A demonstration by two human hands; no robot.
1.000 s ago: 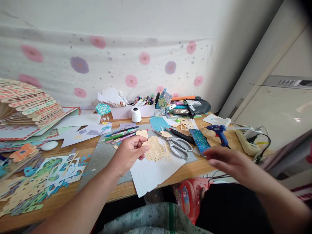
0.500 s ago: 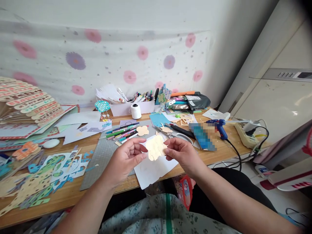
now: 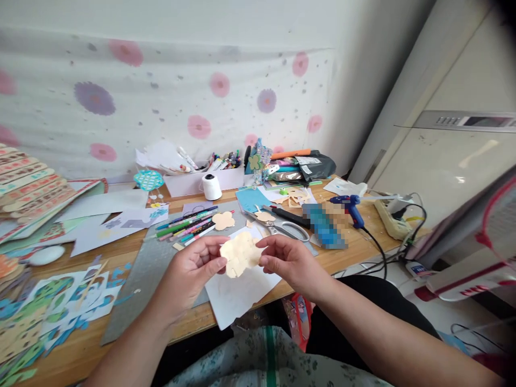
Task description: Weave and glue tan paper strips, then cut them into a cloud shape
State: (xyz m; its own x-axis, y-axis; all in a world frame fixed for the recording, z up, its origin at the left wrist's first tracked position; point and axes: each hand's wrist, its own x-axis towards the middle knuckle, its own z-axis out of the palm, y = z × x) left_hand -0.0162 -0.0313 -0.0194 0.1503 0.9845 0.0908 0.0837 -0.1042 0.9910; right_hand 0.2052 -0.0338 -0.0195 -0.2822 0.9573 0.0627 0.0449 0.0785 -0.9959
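A cream paper flower cutout [image 3: 239,255] with scalloped edges and crease lines is held up over the table's front edge. My left hand [image 3: 197,263] pinches its left edge between thumb and fingers. On the opposite edge, my right hand [image 3: 284,259] grips it the same way. Below the cutout lies a white sheet of paper [image 3: 237,301]. Just behind it, another cream flower cutout [image 3: 223,220] rests near a bundle of coloured pens [image 3: 187,223]. Scissors [image 3: 278,227] lie beyond my right hand, partly over a further small cutout [image 3: 265,216].
A grey cutting mat [image 3: 133,301] covers part of the wooden table. Paper scraps [image 3: 76,301] are strewn at left. A white thread spool [image 3: 212,187] stands before a pen box [image 3: 183,184]. A blue glue gun [image 3: 352,209] and a power strip [image 3: 393,217] with cords sit at right.
The view has swung slightly to the right, so the table's things shift left. Both hands still hold the flower cutout, which is now tilted a little differently.
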